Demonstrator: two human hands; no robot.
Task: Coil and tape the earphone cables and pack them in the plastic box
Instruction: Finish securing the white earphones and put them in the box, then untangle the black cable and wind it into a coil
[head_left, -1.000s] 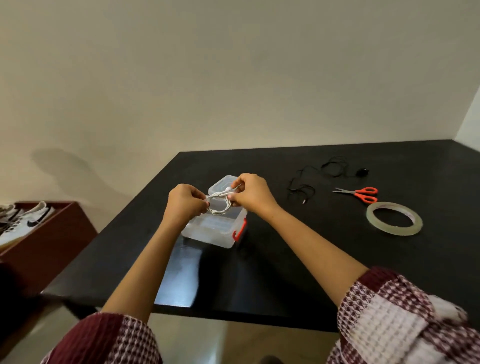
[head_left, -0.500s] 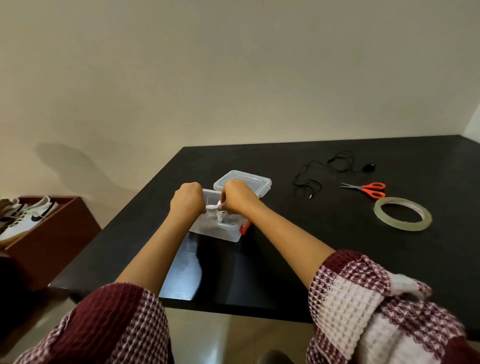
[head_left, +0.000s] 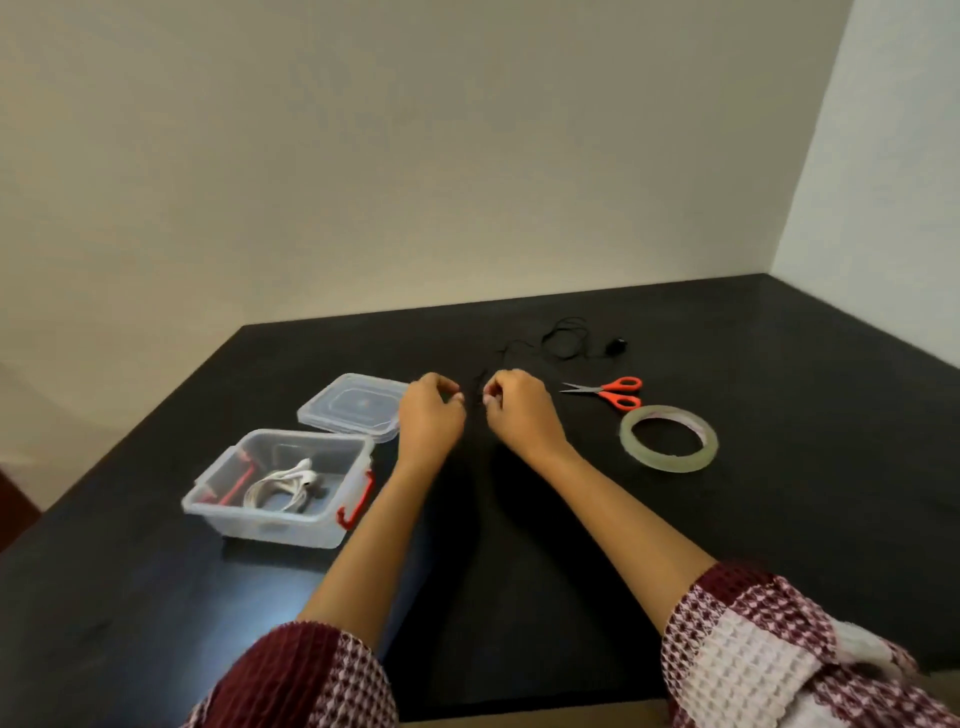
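Note:
A coiled white earphone cable (head_left: 283, 488) lies inside the clear plastic box (head_left: 218, 512), which has red latches. The box lid (head_left: 353, 408) lies on the table just behind it. A loose black earphone cable (head_left: 563, 340) sprawls on the black table, and its near end runs down between my hands. My right hand (head_left: 519, 415) pinches at that near end with curled fingers. My left hand (head_left: 428, 415) is a little to the left with its thumb and fingers curled. The dark cable against the dark table hides whether the left hand holds it.
Orange-handled scissors (head_left: 610, 392) lie to the right of my hands. In front of them is a roll of clear tape (head_left: 667, 439). The black table (head_left: 779, 519) meets the walls at the back and right. Its left edge runs diagonally past the box.
The white coil went from my hands into the box. Both hands left the box and moved right to the near end of the black cable. The camera view shifted right.

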